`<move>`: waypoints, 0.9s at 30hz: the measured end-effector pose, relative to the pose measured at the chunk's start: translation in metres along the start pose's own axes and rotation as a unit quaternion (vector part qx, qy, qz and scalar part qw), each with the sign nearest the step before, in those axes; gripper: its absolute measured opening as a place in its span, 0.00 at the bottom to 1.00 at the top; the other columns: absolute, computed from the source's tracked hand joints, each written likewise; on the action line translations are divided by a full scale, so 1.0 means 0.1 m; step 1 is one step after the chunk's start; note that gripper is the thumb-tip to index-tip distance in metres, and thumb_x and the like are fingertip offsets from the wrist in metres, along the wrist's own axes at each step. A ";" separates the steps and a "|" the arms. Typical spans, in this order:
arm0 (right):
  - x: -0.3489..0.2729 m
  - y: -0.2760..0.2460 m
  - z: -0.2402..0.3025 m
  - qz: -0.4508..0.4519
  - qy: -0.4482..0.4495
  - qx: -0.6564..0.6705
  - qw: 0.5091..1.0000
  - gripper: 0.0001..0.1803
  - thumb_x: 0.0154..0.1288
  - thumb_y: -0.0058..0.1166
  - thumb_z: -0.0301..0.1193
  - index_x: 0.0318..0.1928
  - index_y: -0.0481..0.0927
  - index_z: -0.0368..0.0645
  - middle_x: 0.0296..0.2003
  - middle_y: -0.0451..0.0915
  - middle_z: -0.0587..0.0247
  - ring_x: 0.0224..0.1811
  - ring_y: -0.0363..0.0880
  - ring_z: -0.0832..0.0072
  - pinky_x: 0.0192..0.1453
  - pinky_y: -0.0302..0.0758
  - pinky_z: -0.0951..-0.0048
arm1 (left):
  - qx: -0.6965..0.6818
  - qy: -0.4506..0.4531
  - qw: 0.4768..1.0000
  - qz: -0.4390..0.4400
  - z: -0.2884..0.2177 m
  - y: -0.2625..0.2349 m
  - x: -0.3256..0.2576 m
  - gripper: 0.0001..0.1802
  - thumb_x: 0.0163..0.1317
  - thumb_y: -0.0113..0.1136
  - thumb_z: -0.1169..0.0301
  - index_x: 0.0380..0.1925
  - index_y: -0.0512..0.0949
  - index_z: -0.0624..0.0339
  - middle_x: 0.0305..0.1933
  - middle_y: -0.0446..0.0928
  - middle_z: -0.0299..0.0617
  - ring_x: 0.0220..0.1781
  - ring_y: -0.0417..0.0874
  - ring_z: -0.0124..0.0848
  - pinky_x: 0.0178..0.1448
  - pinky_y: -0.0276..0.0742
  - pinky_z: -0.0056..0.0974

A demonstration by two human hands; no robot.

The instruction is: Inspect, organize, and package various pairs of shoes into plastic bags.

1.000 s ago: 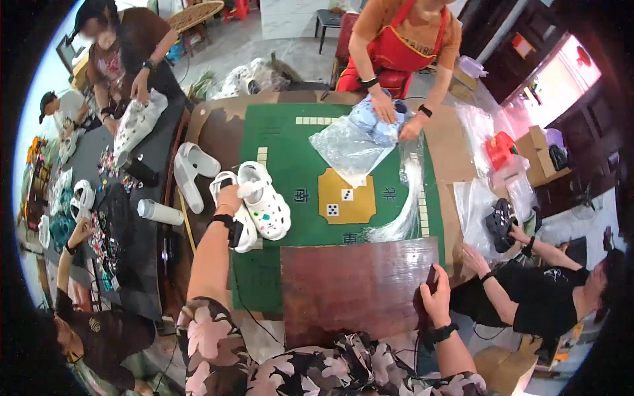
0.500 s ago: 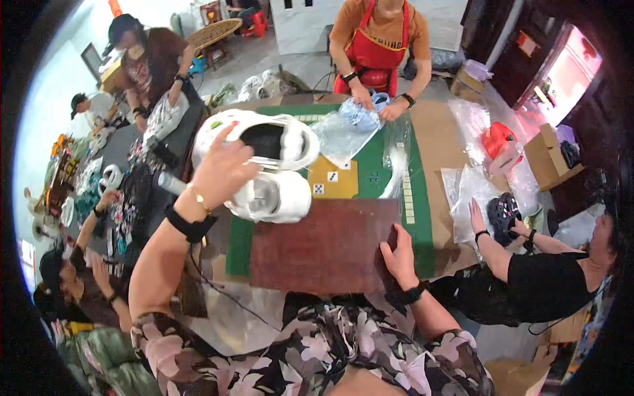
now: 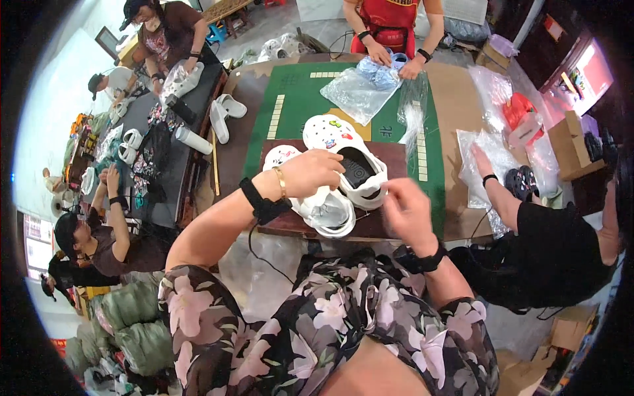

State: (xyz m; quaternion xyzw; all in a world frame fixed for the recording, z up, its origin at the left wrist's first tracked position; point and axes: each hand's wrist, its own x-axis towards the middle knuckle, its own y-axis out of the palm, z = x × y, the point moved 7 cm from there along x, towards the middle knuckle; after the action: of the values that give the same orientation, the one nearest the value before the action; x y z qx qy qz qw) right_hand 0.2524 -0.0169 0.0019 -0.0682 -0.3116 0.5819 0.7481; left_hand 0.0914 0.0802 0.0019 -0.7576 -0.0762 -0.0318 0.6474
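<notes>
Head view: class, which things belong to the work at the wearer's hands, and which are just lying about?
Work: pair of charm-studded white clogs; reddish-brown flat board beneath them.

Seemingly lying about: pale slip-on sandals; white cylindrical bottle.

Left hand point(image 3: 309, 173) has hold of the white clogs point(image 3: 327, 135) over a brown board point(image 3: 392, 158), right hand point(image 3: 409, 212) is kinda blurry right by them, and across the green mat point(image 3: 294, 99) someone point(image 3: 432, 28) in a red apron point(image 3: 395, 34) is handling a clear bag point(image 3: 360, 102).
</notes>
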 end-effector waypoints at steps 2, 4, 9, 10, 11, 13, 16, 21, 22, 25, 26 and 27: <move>-0.05 0.33 0.26 0.087 -0.126 -0.048 0.987 0.10 0.54 0.56 0.26 0.38 0.78 0.41 0.34 0.78 0.56 0.33 0.79 0.57 0.37 0.76 0.62 | -0.188 -0.089 0.978 0.021 0.14 0.04 0.02 0.15 0.47 0.47 0.81 0.36 0.77 0.62 0.50 0.77 0.48 0.63 0.71 0.46 0.66 0.64 0.48; -0.12 0.73 0.36 0.162 -0.147 -0.084 0.972 0.12 0.52 0.57 0.29 0.40 0.77 0.44 0.36 0.75 0.55 0.35 0.79 0.55 0.37 0.77 0.59 | -0.235 -0.139 0.962 0.005 0.14 0.03 -0.02 0.21 0.49 0.46 0.80 0.46 0.74 0.63 0.52 0.76 0.50 0.62 0.71 0.47 0.65 0.66 0.48; -0.16 1.30 0.28 0.217 -0.152 -0.258 0.929 0.08 0.53 0.53 0.30 0.32 0.79 0.40 0.31 0.77 0.55 0.26 0.82 0.63 0.28 0.78 0.62 | -0.130 -0.102 0.981 -0.100 0.01 0.10 -0.17 0.17 0.57 0.48 0.76 0.47 0.76 0.63 0.57 0.73 0.53 0.62 0.71 0.49 0.65 0.65 0.48; -0.15 1.34 0.26 0.210 -0.172 -0.272 0.923 0.07 0.54 0.53 0.30 0.31 0.79 0.40 0.30 0.77 0.55 0.24 0.81 0.64 0.27 0.78 0.63 | -0.121 -0.097 0.982 -0.113 -0.01 0.08 -0.16 0.17 0.56 0.49 0.77 0.46 0.76 0.63 0.56 0.74 0.52 0.62 0.71 0.49 0.65 0.65 0.48; -0.16 1.37 0.20 0.216 -0.156 -0.268 0.926 0.06 0.52 0.54 0.29 0.29 0.79 0.40 0.29 0.77 0.54 0.25 0.81 0.63 0.27 0.78 0.63 | -0.126 -0.093 0.981 -0.112 -0.01 0.07 -0.14 0.17 0.55 0.49 0.75 0.46 0.76 0.63 0.55 0.75 0.52 0.62 0.71 0.48 0.65 0.66 0.48; -0.11 1.33 0.26 0.233 -0.127 -0.263 0.927 0.06 0.52 0.55 0.29 0.30 0.79 0.40 0.29 0.78 0.54 0.27 0.82 0.60 0.29 0.78 0.61 | -0.131 -0.090 0.981 -0.111 0.01 0.09 -0.17 0.17 0.56 0.48 0.76 0.46 0.76 0.64 0.55 0.75 0.53 0.62 0.70 0.49 0.65 0.65 0.49; -0.10 1.11 0.40 0.251 -0.078 -0.235 0.936 0.06 0.52 0.56 0.29 0.31 0.79 0.40 0.31 0.78 0.54 0.30 0.81 0.57 0.32 0.78 0.60 | -0.136 -0.101 0.979 -0.113 0.03 0.12 -0.20 0.18 0.55 0.47 0.78 0.47 0.76 0.64 0.55 0.75 0.54 0.63 0.70 0.51 0.65 0.65 0.49; -0.04 0.01 0.47 0.108 -0.046 -0.116 0.986 0.05 0.55 0.52 0.28 0.29 0.79 0.41 0.30 0.80 0.55 0.32 0.80 0.56 0.33 0.77 0.60 | -0.128 -0.091 0.980 -0.121 0.03 0.12 -0.21 0.19 0.55 0.49 0.75 0.48 0.76 0.63 0.55 0.75 0.52 0.63 0.70 0.49 0.65 0.65 0.50; -0.02 -0.22 0.41 0.072 -0.043 -0.098 0.992 0.04 0.55 0.53 0.27 0.30 0.80 0.41 0.30 0.81 0.55 0.31 0.80 0.57 0.33 0.76 0.61 | -0.124 -0.087 0.982 -0.111 0.01 0.13 -0.19 0.19 0.55 0.50 0.73 0.48 0.76 0.62 0.56 0.75 0.51 0.63 0.70 0.48 0.65 0.65 0.49; -0.05 -0.56 0.09 0.082 0.048 -0.053 0.994 0.04 0.55 0.54 0.26 0.31 0.81 0.40 0.27 0.81 0.59 0.27 0.80 0.68 0.32 0.75 0.71 | -0.115 -0.124 0.982 -0.082 -0.04 0.14 -0.18 0.20 0.56 0.51 0.69 0.49 0.76 0.59 0.57 0.74 0.47 0.66 0.67 0.45 0.65 0.63 0.48; -0.11 -0.56 -0.12 0.104 0.137 0.030 0.985 0.04 0.55 0.55 0.24 0.32 0.81 0.40 0.26 0.81 0.63 0.27 0.78 0.75 0.33 0.73 0.75 | -0.117 -0.133 0.981 -0.080 -0.05 0.14 -0.19 0.20 0.56 0.52 0.68 0.50 0.76 0.58 0.57 0.74 0.47 0.67 0.66 0.45 0.65 0.62 0.48; -0.19 -0.53 -0.30 0.121 0.226 0.109 0.960 0.05 0.56 0.55 0.23 0.33 0.82 0.39 0.24 0.80 0.67 0.28 0.77 0.81 0.33 0.71 0.79 | -0.118 -0.138 0.980 -0.082 -0.04 0.15 -0.19 0.20 0.56 0.52 0.68 0.50 0.76 0.58 0.57 0.74 0.47 0.67 0.66 0.45 0.65 0.62 0.48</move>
State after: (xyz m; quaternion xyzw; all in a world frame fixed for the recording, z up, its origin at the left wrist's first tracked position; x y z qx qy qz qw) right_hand 0.3098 -0.0435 -0.0046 -0.1535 -0.0586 0.6677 0.7261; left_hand 0.0754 0.0727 -0.0151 -0.8171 -0.2226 0.0113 0.5316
